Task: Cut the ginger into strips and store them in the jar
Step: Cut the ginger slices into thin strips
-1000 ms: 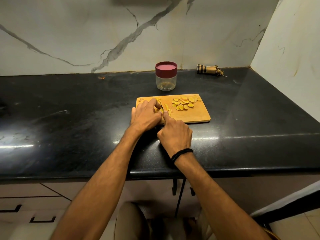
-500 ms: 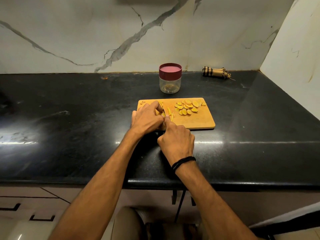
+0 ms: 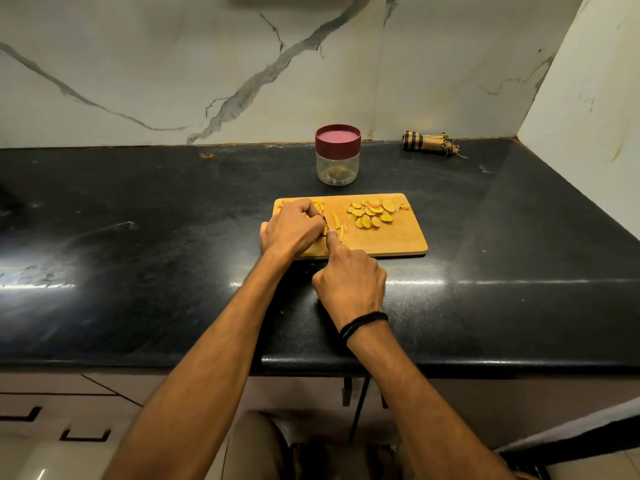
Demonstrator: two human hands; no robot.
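Glossy black stone counter (image 3: 491, 233), wooden board (image 3: 393, 241), left hand (image 3: 291, 229) curled on ginger (image 3: 325, 230), right hand (image 3: 349, 282) round knife (image 3: 326, 221).

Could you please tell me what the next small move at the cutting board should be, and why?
Probably one more short cut: the right hand holds the knife against the ginger the left hand pins down, so nudging the blade left and pressing would free another strip. Uncut slices wait on the board, and the jar is lidded.
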